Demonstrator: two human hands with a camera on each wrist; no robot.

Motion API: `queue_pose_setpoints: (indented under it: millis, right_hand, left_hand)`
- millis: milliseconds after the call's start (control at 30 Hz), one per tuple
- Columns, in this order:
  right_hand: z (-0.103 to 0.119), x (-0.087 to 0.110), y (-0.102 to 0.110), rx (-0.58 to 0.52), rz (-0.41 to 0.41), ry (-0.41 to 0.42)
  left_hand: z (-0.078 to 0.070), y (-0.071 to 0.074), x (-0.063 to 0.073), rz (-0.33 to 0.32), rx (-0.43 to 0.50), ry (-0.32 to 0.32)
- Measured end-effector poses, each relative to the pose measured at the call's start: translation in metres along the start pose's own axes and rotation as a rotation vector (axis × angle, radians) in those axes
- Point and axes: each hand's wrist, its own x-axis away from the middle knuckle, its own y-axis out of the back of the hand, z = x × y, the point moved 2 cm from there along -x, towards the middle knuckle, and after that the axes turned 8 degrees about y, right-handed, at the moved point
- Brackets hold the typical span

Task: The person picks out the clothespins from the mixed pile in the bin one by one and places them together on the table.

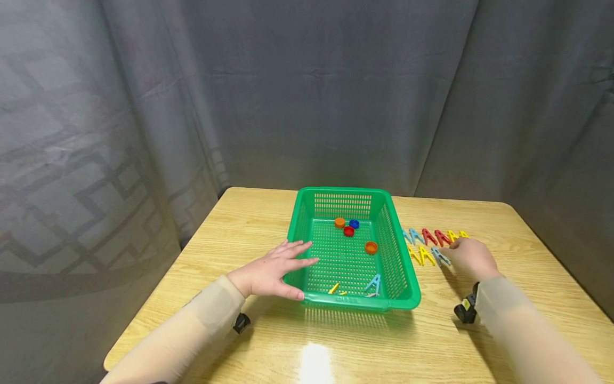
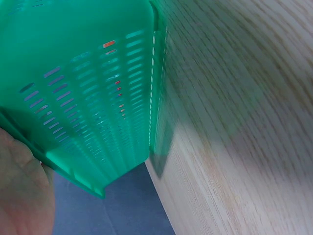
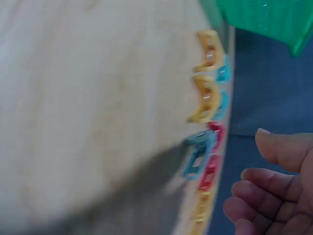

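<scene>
My left hand (image 1: 268, 271) lies at the near left corner of a green plastic basket (image 1: 403, 256), its fingers spread over the left rim and the thumb along the front edge. Inside the basket are orange, red and blue caps (image 1: 354, 224), a light blue clothespin (image 1: 374, 282) and small yellow pieces (image 1: 334, 288). To the basket's right, my right hand (image 1: 472, 258) hovers close by a blue-grey clothespin (image 1: 441, 257) on the table. In the right wrist view, that hand's thumb and loosely bent fingers stand apart with nothing between them.
Two rows of clothespins lie right of the basket: yellow ones (image 1: 425, 256) in the nearer row, with light blue, red (image 1: 429, 237) and yellow in the farther one. The wooden table (image 1: 230, 224) ends at a grey curtain (image 1: 326, 106).
</scene>
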Motion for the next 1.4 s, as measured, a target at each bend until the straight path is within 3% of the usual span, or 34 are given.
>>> queue_pose_setpoints:
  millis: [467, 833, 1233, 1400]
  right_hand:
    - [0.046, -0.003, 0.031, 0.000, -0.129, 0.177]
    - [0.121, -0.011, 0.040, -0.008, -0.177, 0.386]
    - [0.188, -0.022, 0.010, -0.018, -0.033, 0.687]
    - [0.208, -0.020, -0.010, 0.020, 0.147, 0.834]
  left_hand:
    - [0.000, 0.000, 0.000, 0.002, 0.008, -0.001]
    - [-0.001, 0.000, 0.001, 0.009, 0.014, 0.003]
    - [-0.001, 0.000, 0.001, 0.007, 0.008, 0.005]
    - [-0.001, 0.000, 0.001, 0.009, 0.017, 0.013]
